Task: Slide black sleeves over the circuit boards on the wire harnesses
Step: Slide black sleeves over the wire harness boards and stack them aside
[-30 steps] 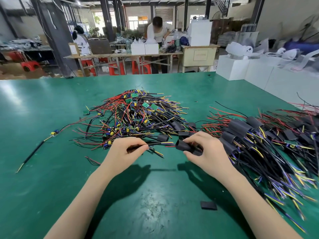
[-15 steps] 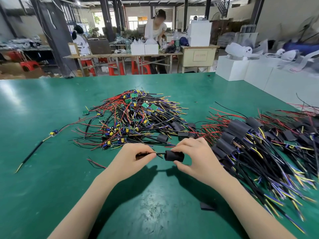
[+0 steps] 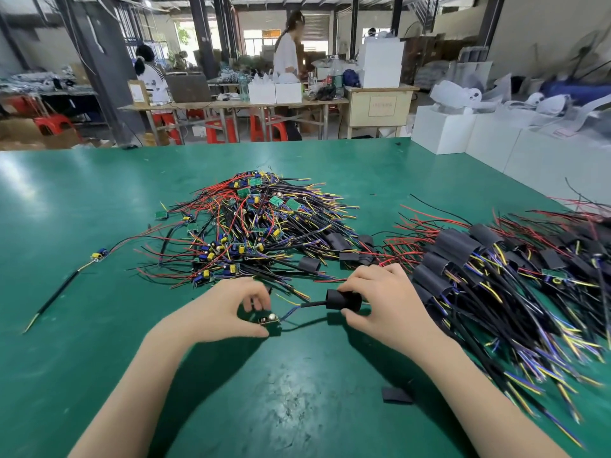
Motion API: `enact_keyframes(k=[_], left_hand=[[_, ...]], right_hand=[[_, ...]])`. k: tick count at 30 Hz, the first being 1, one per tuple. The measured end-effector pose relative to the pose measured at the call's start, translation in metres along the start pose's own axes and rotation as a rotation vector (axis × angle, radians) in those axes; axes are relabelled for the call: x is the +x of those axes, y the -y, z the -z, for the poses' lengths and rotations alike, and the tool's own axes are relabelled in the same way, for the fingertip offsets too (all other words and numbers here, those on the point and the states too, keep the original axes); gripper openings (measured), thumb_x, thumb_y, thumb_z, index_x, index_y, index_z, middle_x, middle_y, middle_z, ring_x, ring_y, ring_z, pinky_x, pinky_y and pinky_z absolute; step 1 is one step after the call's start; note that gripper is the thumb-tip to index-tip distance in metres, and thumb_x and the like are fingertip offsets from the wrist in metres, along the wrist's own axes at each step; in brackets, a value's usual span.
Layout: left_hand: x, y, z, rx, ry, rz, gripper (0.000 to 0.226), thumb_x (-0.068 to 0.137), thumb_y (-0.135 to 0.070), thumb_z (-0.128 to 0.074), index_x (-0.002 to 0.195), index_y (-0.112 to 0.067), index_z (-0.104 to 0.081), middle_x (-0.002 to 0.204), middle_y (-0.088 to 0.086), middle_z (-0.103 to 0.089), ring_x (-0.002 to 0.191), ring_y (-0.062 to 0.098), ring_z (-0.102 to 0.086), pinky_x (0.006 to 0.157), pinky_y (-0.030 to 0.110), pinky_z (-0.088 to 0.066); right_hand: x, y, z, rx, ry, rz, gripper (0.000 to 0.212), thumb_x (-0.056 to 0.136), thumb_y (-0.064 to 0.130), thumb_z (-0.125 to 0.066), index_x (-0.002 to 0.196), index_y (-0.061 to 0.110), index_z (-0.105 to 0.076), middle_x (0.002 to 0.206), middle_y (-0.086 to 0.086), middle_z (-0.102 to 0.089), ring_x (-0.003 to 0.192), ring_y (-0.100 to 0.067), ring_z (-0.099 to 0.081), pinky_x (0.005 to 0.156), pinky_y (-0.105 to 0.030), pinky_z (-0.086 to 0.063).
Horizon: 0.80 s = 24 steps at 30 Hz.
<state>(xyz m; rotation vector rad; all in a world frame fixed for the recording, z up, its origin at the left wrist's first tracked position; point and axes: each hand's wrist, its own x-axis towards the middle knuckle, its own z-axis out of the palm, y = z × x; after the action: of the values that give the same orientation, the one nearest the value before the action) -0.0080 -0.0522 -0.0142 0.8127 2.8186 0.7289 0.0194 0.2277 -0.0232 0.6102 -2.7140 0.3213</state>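
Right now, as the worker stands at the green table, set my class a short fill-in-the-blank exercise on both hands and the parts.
1. The right hand grips a black ____ threaded on the cable.
2. The left hand pinches a small circuit ____.
3. The board is still ____ by the sleeve.
4. A loose flat sleeve lies on the ____ table.

Missing words: sleeve; board; uncovered; green

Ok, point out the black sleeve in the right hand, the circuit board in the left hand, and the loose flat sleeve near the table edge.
black sleeve (image 3: 344, 300), head view, middle of its body.
circuit board (image 3: 270, 322), head view, its top face.
loose flat sleeve (image 3: 396, 395), head view, its centre.
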Motion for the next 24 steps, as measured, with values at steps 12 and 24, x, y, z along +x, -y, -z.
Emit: enact_keyframes(k=[12,24], left_hand=[[0.007,-0.011,-0.012,-0.197,-0.104,-0.164,0.015,0.087,-0.022,-0.072,0.1,-0.017,-0.07,0.094,0.0,-0.064,0.085,0.01,-0.06,0.081,0.02,-0.048],[0.004,-0.019,-0.005,-0.229,-0.325,-0.175,0.012,0.085,-0.016,-0.074,0.097,-0.019,-0.073,0.089,-0.007,-0.071,0.08,0.014,-0.064,0.076,0.032,-0.05]], right_hand=[[0.002,0.02,0.004,0.133,-0.055,0.104,0.029,0.077,0.033,-0.069,0.104,0.021,-0.068,0.101,0.007,-0.062,0.096,-0.019,-0.053,0.082,-0.031,-0.034],[0.015,0.032,0.015,0.382,-0.028,0.215,0.029,0.075,0.019,-0.074,0.103,0.012,-0.069,0.099,0.0,-0.059,0.09,-0.016,-0.058,0.082,-0.036,-0.048]])
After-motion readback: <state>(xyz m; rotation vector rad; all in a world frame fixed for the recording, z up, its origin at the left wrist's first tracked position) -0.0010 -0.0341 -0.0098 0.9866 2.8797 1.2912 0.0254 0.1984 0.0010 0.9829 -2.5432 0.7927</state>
